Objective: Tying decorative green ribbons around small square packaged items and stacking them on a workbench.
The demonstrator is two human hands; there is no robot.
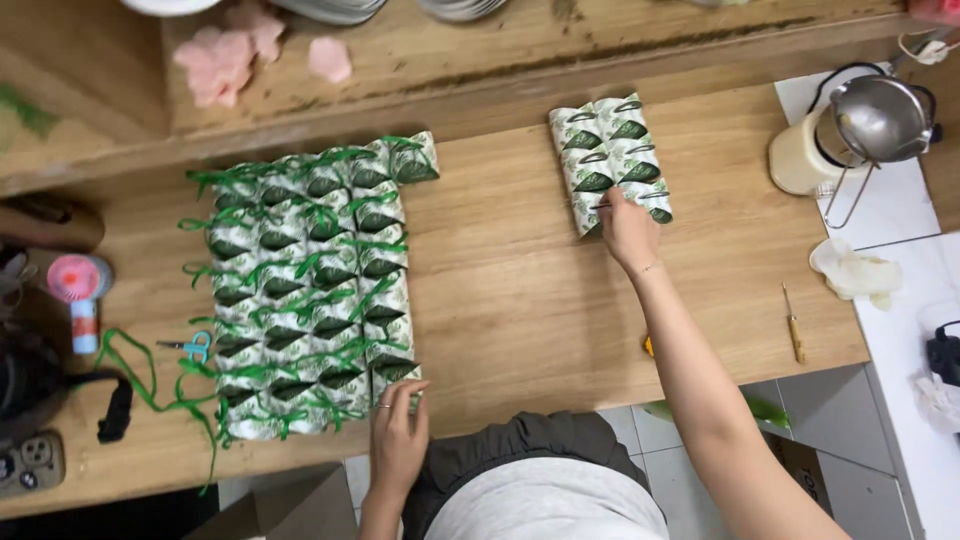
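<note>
On the wooden table [510, 290] lies a big block of several white-and-green leaf-print paper packets tied with green ribbon [315, 285]. My left hand [397, 435] rests at the block's near right corner, fingers on the last packet [393, 372]. A smaller group of the same packets without ribbon [606, 160] lies further back to the right. My right hand [630, 232] reaches to that group's near edge and pinches a packet there.
Loose green ribbon [140, 385] and small scissors [195, 346] lie left of the block. A pink tape roll [78, 278] sits at the far left. A cream jar with a metal strainer [850, 135], crumpled gloves [855, 270] and a wooden-handled awl [794, 330] are at the right.
</note>
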